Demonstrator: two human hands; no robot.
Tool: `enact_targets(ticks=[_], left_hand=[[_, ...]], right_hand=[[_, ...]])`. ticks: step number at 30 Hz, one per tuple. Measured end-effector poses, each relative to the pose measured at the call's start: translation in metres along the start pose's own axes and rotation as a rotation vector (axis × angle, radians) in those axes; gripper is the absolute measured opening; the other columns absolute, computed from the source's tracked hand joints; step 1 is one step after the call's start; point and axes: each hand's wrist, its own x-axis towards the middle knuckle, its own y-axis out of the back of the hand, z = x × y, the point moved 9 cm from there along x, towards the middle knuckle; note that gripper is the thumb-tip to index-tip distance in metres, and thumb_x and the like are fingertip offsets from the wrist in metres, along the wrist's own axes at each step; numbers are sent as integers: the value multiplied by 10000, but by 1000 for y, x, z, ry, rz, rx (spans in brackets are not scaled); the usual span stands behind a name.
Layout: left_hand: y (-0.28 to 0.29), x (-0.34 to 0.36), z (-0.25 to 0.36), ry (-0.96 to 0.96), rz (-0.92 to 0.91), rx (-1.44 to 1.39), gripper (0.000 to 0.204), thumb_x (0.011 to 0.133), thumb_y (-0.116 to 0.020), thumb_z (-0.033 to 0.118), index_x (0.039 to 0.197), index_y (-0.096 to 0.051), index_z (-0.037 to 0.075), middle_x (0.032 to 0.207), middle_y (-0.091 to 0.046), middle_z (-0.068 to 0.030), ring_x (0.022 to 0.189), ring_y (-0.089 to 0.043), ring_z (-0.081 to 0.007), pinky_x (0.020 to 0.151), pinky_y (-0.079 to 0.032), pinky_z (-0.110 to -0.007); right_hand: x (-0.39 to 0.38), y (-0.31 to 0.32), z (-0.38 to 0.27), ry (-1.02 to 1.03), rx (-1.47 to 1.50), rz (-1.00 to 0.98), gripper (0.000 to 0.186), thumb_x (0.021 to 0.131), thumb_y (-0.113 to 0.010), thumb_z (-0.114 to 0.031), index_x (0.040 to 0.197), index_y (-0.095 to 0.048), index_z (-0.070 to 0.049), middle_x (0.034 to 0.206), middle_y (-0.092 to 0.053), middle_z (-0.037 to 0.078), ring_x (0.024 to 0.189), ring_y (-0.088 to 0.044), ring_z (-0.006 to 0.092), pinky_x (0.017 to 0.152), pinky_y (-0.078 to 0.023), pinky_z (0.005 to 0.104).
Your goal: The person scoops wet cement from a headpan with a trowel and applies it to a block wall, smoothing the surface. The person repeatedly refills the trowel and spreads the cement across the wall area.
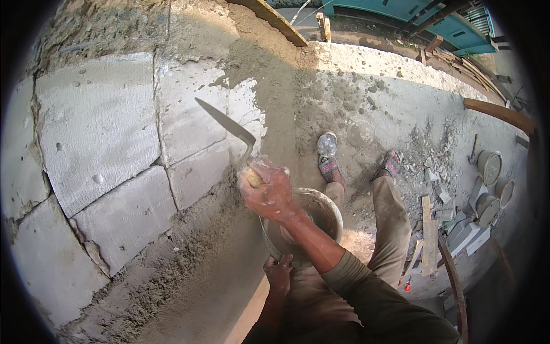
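Note:
My right hand [268, 189] is closed around the handle of a pointing trowel [226, 121], whose long narrow blade reaches up and left in front of the block wall. Below that arm is a round bucket [333, 209] with a pale, mortar-smeared rim and grey wet stuff inside, partly hidden by my forearm. My left hand [278, 273] grips the near-left edge of the bucket. Pale grey blocks [97, 126] fill the wall at left, with dark joints between them. Wet grey mortar [269, 80] coats a strip beside the blocks, up to the corner.
My sandalled feet stand on a dusty floor [358, 172] just past the bucket. Rubble [438, 172] lies to the right, near buckets [490, 166], block offcuts [464, 235] and a wooden board [429, 235]. Timber poles [498, 113] stick in from the right; a plank [272, 22] runs along the top.

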Motion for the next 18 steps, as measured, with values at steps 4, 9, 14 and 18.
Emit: enact_targets(ticks=[4, 9, 14, 18], left_hand=[[-56, -17, 43, -185, -50, 8, 266, 922, -772, 41, 1176, -694, 38, 1114, -731, -49, 952, -718, -173, 842, -619, -359], [-128, -11, 68, -77, -188, 281, 278, 914, -786, 80, 1173, -694, 36, 1115, -727, -63, 953, -723, -198, 791, -625, -404], [-224, -34, 86, -223, -226, 631, 261, 910, -804, 124, 1139, -717, 34, 1043, -750, -57, 891, -715, -170, 706, -589, -368], [-336, -52, 62, -293, -316, 786, 246, 909, -801, 125, 1128, -728, 39, 1027, -757, -48, 845, -701, -158, 661, -565, -349]], right_hand=[[-109, 84, -20, 37, -317, 33, 361, 856, -803, -225, 1143, -779, -8, 1007, -774, 220, 1021, -764, 434, 920, -609, 458], [-223, 315, 76, -717, -339, 438, 363, 876, -752, -245, 1104, -761, 37, 1001, -794, 235, 897, -768, 413, 815, -568, 472], [-353, 505, 88, -753, 37, 1214, 131, 935, -728, -109, 880, -701, 7, 748, -682, 71, 626, -634, 168, 608, -510, 355], [-393, 569, 106, -727, 271, 1470, 107, 988, -701, -103, 915, -692, -25, 740, -665, 46, 613, -631, 133, 543, -504, 315]])
